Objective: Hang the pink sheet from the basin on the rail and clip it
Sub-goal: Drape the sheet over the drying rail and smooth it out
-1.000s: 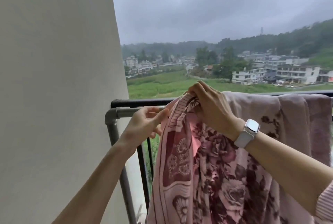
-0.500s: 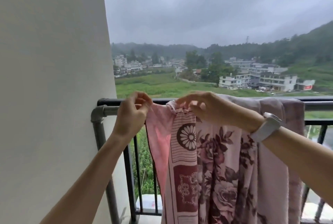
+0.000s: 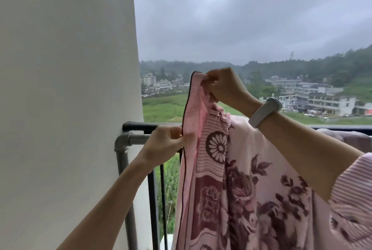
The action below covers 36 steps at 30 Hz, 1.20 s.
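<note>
1. Pink sheet point(image 3: 237, 179): floral/maroon print w/ dark piped edge, hangs in front of the balcony railing. Top corner is lifted above rail level; the rest drapes down past the btm of the frame.
2. Right hand point(image 3: 223, 86): fingers closed tight on the bunched top corner of the sheet, held up higher than the rails. White band point(image 3: 263, 111) on that wrist; striped pink sleeve point(image 3: 354, 195) at far right.
3. Left hand point(image 3: 165, 145): lower down, thumb + fingers pinched shut on the sheet's left edge, approx level w/ the grey rail point(image 3: 136, 139).
4. Grey rail: pipe w/ elbow joint at left, turning down into a vertical post beside the wall point(image 3: 66, 98). Sheet's edge hangs just in front of it; can't tell if cloth rests on it.
5. Black railing point(image 3: 149, 126): top bar just behind the grey pipe, vertical bars below.
6. Other cloth point(image 3: 352, 139): dull mauve, draped over the rail at right, behind the right forearm.
7. Containers: no basin in view, so contents can't be told.
8. Beyond: green field, white bldgs, wooded hills, overcast sky.
</note>
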Each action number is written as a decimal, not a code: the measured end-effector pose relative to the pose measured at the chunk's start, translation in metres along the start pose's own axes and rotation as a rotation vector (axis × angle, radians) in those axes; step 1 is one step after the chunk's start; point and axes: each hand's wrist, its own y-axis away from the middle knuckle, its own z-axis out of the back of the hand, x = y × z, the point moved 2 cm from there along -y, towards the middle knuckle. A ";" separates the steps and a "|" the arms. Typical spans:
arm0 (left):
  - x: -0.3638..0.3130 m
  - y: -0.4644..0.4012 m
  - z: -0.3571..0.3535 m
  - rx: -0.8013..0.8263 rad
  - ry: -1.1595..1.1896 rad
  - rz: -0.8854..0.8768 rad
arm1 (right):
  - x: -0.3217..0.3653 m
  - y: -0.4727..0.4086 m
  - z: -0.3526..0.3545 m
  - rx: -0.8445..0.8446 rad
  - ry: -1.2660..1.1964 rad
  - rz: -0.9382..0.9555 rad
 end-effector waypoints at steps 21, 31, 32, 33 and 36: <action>0.037 0.007 0.008 -0.373 -0.560 -0.039 | -0.034 0.078 -0.035 0.463 0.501 0.392; 0.066 0.040 0.003 -0.674 0.004 0.272 | -0.031 0.057 -0.029 0.135 0.297 0.208; 0.065 0.040 0.006 -0.661 0.027 0.285 | -0.028 0.052 -0.030 0.101 0.299 0.213; 0.059 0.039 0.011 -0.662 0.004 0.244 | -0.026 0.046 -0.031 0.059 0.301 0.214; 0.029 0.022 0.042 -0.761 -0.081 0.024 | -0.021 0.012 -0.025 -0.097 0.304 0.144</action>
